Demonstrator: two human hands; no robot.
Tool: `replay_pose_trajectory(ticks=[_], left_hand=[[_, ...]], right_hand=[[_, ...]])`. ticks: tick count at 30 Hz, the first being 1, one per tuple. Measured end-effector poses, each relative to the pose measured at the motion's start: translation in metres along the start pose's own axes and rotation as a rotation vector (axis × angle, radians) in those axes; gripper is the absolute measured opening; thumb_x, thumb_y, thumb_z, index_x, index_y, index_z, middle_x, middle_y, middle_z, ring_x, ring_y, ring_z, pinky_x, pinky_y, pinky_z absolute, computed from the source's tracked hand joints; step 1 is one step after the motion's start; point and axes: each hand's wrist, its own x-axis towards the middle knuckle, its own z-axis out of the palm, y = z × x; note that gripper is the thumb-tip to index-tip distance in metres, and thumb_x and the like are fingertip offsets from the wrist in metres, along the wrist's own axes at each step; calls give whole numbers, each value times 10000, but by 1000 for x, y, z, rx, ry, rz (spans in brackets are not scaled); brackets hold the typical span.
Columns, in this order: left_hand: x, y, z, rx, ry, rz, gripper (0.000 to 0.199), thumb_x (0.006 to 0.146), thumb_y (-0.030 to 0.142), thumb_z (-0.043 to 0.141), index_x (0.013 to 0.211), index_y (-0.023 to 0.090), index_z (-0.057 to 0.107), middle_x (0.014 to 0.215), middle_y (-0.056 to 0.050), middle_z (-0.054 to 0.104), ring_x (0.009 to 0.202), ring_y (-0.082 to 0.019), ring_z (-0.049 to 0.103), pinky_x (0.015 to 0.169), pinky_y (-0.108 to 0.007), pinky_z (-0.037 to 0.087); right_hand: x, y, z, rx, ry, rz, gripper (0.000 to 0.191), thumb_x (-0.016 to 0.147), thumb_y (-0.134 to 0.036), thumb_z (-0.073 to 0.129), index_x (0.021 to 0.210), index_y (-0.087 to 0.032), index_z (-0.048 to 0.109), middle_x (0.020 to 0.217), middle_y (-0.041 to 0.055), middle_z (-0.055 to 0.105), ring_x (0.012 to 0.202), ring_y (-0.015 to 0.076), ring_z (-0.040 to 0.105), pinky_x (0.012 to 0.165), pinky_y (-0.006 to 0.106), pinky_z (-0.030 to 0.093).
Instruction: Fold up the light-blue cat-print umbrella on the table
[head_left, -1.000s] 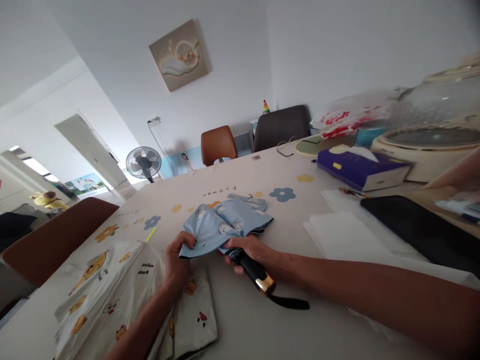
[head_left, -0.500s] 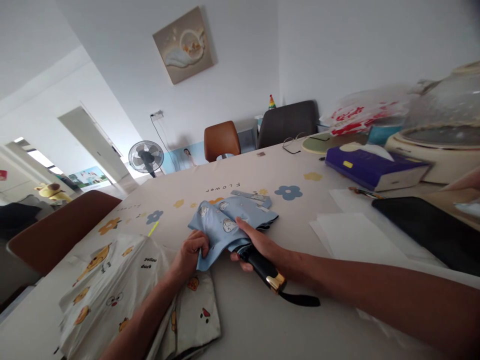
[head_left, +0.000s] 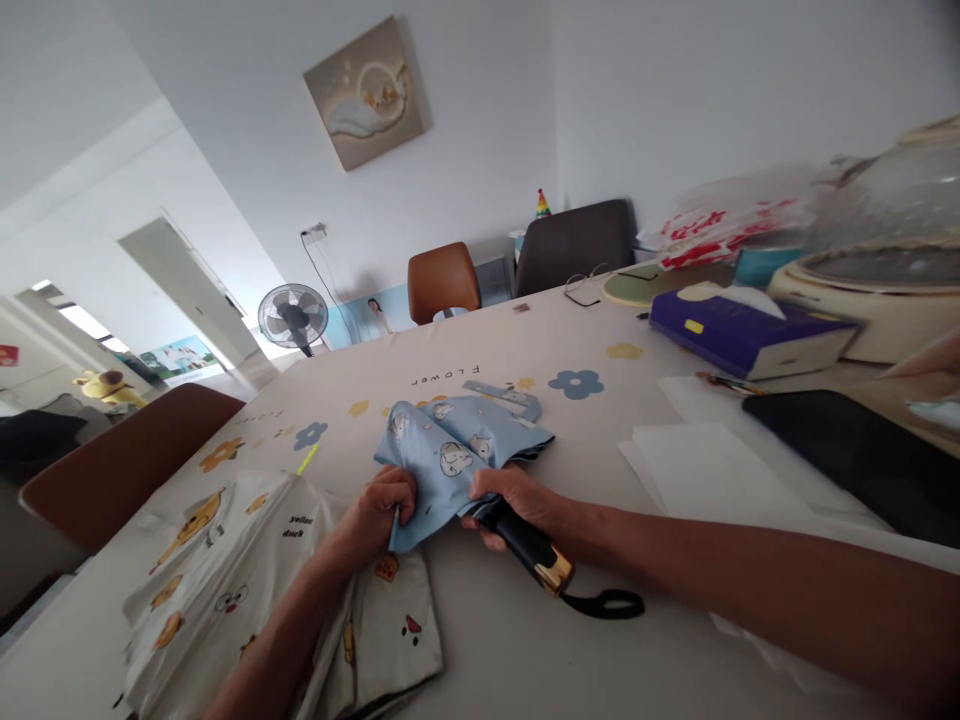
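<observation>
- One umbrella (head_left: pixel 491 430), its light blue canopy gathered in loose folds, is held in both hands over the near half of one table (head_left: pixel 555 660); whether the canopy touches the tabletop cannot be told. It serves as clock centre below, as the wearer sees it.
- Two hands are on it. The left hand (head_left: pixel 382 505), at eight o'clock, has its fingers curled closed, pinching the canopy's edge.
- The right hand (head_left: pixel 529 500), at four o'clock, is wrapped around the top of the one black handle (head_left: pixel 517 532), thumb pressed on the canopy's lower folds.
- One gold band (head_left: pixel 555 572) rings the handle's end, and one black wrist strap (head_left: pixel 611 604) loops from it towards four o'clock.
- At eight o'clock lies white duck-print fabric (head_left: pixel 247 530), partly behind the left forearm; whether it is one piece or two cannot be told.
- At three o'clock: one flat black device (head_left: pixel 832 450) and several white sheets (head_left: pixel 690 465), overlapping too closely to count.
- At two o'clock: one purple tissue pack (head_left: pixel 705 325).
- At one o'clock: one pair of glasses (head_left: pixel 583 292).
- Three chairs: one brown chair (head_left: pixel 127 460) at nine, one orange-brown chair (head_left: pixel 442 280) at twelve, one dark grey chair (head_left: pixel 577 245) at one.
- One fan (head_left: pixel 292 315) stands between ten and eleven.
</observation>
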Motion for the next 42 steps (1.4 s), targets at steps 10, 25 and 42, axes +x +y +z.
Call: replay_pose_trajectory(ticks=[10, 25, 42], left_hand=[[1, 6, 0, 254, 223, -1, 265, 687, 29, 374, 571, 201, 539, 762, 9, 625, 779, -133, 544, 972, -401, 247], [36, 90, 35, -499, 602, -468, 383, 721, 269, 575, 1086, 162, 523, 1128, -112, 558, 1010, -211, 543, 818, -301, 442], [65, 57, 15, -1260, 881, -718, 248, 628, 149, 625, 874, 126, 600, 670, -18, 611, 551, -120, 571, 620, -267, 512]], right_hand=[[-6, 1, 8, -136, 152, -157, 112, 599, -205, 470, 522, -130, 501, 467, 15, 518, 309, 77, 404, 293, 211, 319], [-9, -1, 14, -377, 321, -224, 48, 593, -201, 488, 624, -163, 491, 417, -27, 498, 324, 130, 480, 300, 233, 388], [-19, -1, 17, -316, 13, -106, 86, 610, -210, 513, 639, -129, 513, 472, 3, 532, 348, 112, 478, 315, 225, 387]])
